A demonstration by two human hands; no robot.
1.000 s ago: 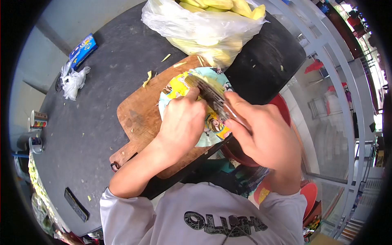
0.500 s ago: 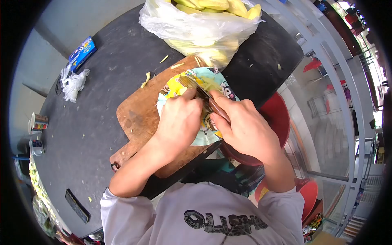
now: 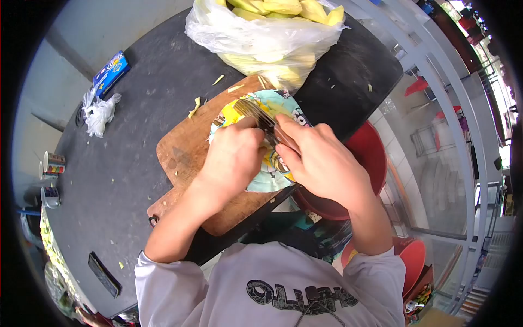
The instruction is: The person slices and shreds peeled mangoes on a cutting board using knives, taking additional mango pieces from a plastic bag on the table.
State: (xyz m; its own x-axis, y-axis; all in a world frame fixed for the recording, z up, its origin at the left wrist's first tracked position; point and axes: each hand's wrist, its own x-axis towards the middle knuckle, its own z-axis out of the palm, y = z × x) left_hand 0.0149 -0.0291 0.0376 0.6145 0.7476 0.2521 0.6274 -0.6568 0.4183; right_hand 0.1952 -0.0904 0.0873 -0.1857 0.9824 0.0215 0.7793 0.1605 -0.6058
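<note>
My right hand (image 3: 329,163) is wrapped round the brown handle of a knife (image 3: 255,115), whose blade points up and left. Just left of it, my left hand (image 3: 233,155) is closed, its fingertips near the blade; what they hold is hidden. Both hands are over a round, colourful printed plate or mat (image 3: 264,182), which rests on a wooden cutting board (image 3: 182,155). Beyond the board stands a white plastic bag (image 3: 267,46) full of pale yellow-green peeled pieces (image 3: 283,6).
The dark round table (image 3: 131,158) bears a blue box (image 3: 110,72), a crumpled plastic bag (image 3: 100,113), cups (image 3: 53,162) and a phone-like dark object (image 3: 104,274). Red basins (image 3: 373,155) sit below on the right. Thin peel scraps (image 3: 195,107) lie about the board.
The knife and my right hand have shifted slightly up and left. My left hand has moved slightly left and stays closed. The view has shifted a little.
</note>
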